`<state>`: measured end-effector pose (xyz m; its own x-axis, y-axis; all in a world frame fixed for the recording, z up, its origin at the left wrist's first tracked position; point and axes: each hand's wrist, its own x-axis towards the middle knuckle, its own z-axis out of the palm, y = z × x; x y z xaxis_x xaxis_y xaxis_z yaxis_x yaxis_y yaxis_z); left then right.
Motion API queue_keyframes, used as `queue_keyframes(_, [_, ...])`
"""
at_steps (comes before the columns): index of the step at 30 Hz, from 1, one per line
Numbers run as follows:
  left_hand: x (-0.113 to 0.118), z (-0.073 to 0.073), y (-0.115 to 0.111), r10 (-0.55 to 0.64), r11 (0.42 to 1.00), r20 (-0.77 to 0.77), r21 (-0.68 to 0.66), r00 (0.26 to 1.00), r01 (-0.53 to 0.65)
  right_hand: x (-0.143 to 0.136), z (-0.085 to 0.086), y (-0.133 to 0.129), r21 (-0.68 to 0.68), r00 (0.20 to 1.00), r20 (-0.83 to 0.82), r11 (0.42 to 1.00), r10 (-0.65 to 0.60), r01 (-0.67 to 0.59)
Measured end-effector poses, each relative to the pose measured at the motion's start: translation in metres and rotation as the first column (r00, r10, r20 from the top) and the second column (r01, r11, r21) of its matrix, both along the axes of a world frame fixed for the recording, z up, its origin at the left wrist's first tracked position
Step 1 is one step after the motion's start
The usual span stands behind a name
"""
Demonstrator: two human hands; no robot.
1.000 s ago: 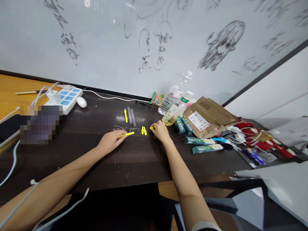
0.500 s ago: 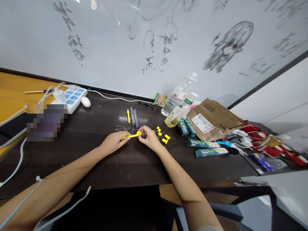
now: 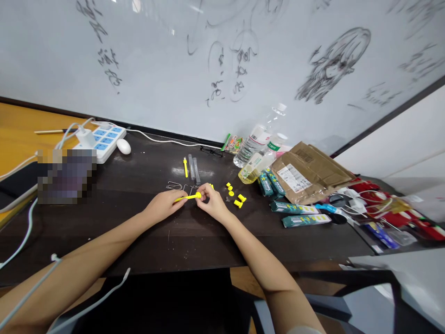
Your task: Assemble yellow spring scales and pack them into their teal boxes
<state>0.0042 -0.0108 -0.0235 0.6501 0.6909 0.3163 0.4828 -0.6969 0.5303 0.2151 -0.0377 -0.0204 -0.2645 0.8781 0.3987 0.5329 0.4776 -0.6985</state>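
Observation:
My left hand (image 3: pixel 162 205) is closed around one end of a thin yellow plastic stick (image 3: pixel 188 198), held just above the dark table. At the stick's other end is a round yellow head (image 3: pixel 198 195), pinched between the fingertips of my right hand (image 3: pixel 214 202). Beyond both hands lie bent metal wires (image 3: pixel 174 185), a second yellow stick (image 3: pixel 185 168) and two clear tubes (image 3: pixel 196 171). Small yellow plastic parts (image 3: pixel 240 201) are scattered right of my right hand, with a tiny spring-like piece (image 3: pixel 227 199) close by. My fingers partly cover another yellow bit (image 3: pixel 212 186).
Green boxes (image 3: pixel 306 220), two plastic bottles (image 3: pixel 255 164) and a cardboard package (image 3: pixel 306 174) stand or lie to the right. At the left are a power strip (image 3: pixel 108 144), a white mouse (image 3: pixel 123 146) and cables. A whiteboard (image 3: pixel 156 79) rises behind the table.
My right hand has shifted slightly left, and the stick's round head looks turned. A yellow bit and the spring-like piece now show beside that hand. My left hand stays almost still.

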Motion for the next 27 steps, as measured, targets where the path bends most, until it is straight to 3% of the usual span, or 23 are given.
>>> queue_keyframes(7, [0.0,0.002,0.0,0.016,0.999,0.022,-0.042,1.0,-0.015,0.002,-0.004,0.001,0.015,0.998,-0.045,0.999,0.039,-0.038])
queue_keyframes(14, [-0.001,0.001,0.003,-0.043,0.993,0.062,-0.111,0.997,0.049,0.005,0.007,-0.002,0.119,0.985,0.166,0.99,0.053,-0.073])
queue_keyframes(21, [0.0,-0.002,0.001,-0.104,0.994,0.019,-0.036,0.994,0.105,0.0,0.001,-0.003,-0.084,0.989,0.007,0.986,0.144,-0.143])
queue_keyframes(27, [0.0,0.0,0.0,-0.057,0.995,0.031,-0.081,0.998,0.06,-0.002,0.002,-0.004,-0.054,0.99,0.025,0.989,0.138,-0.136])
